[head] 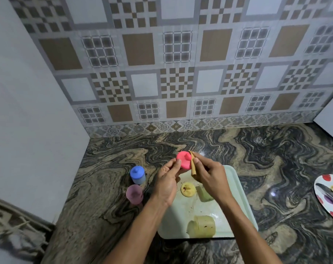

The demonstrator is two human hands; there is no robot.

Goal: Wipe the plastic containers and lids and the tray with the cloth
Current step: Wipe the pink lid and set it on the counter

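On a swirled dark marble countertop point(276, 149) beneath a patterned tile wall point(177, 54), a person works over the 12 o'clock end of a pale green tray point(240, 197), both bare forearms reaching in from 6 o'clock. The left hand point(166, 180) grips a pink knobbed lid point(182, 161) by its 9 o'clock edge, thumb and fingers curled around it and holding it clear of the counter. The right hand point(209, 178) is clamped on a tan cloth point(193, 165) – rolled into a narrow strip – which it presses against the lid's 3 o'clock side.

On the tray, a yellow lid point(188, 189) lies just below the hands, its top marked with dark specks. A light green container point(204, 194) sits just beside it at 3 o'clock, partly hidden by the right wrist. A yellowish container point(201, 226) lies on its side near the tray's 6 o'clock edge. Smears and crumbs show on the tray floor between them.

Off the tray at 9 o'clock stand two more pieces on the counter – a blue-lidded container point(137, 175) and, nearer the camera, an open pink container point(134, 194). A white plate point(321, 199) with coloured spots sits at the far 3 o'clock edge of the view, well apart from the tray.
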